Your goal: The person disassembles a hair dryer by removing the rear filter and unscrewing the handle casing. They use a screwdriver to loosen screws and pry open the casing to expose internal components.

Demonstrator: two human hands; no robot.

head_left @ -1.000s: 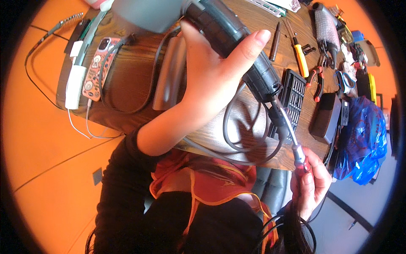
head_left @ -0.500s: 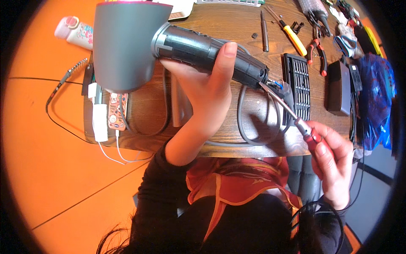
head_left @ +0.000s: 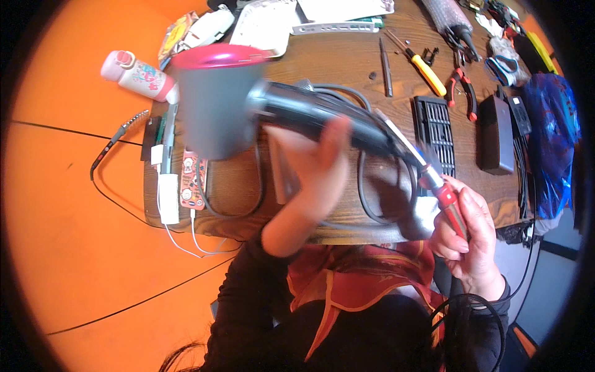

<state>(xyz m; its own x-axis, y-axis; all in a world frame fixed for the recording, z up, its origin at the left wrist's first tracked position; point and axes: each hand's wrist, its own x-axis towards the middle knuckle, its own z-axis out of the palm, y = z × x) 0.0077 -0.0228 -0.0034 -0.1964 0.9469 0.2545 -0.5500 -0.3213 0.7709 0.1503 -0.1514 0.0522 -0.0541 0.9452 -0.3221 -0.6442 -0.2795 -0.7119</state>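
So compared to half a second back, the hair dryer is sitting lower and more central over the counter, and its grey barrel with the pink rim is swinging out toward the left edge, right above the little patterned phone and the white charger block. The left hand is still wrapping tight around the dark handle, thumb sticking up over it. The right hand is staying closed around the red-handled screwdriver, and the tip is still poking into the bottom end of the handle where the cord comes out. More of the far side of the counter is showing now too.

Room-wise it's getting cramped. The near counter edge is running right under both wrists, and the grey cable is looping on the wood just under the dryer. To the right, the black vent grille is lying just beside the screwdriver hand, with a black power brick past it and a blue plastic bag hanging over the right edge. Behind that, a yellow-handled screwdriver and red pliers are lying near each other. A pink bottle is resting by the far left corner. The orange floor on the left is the open side
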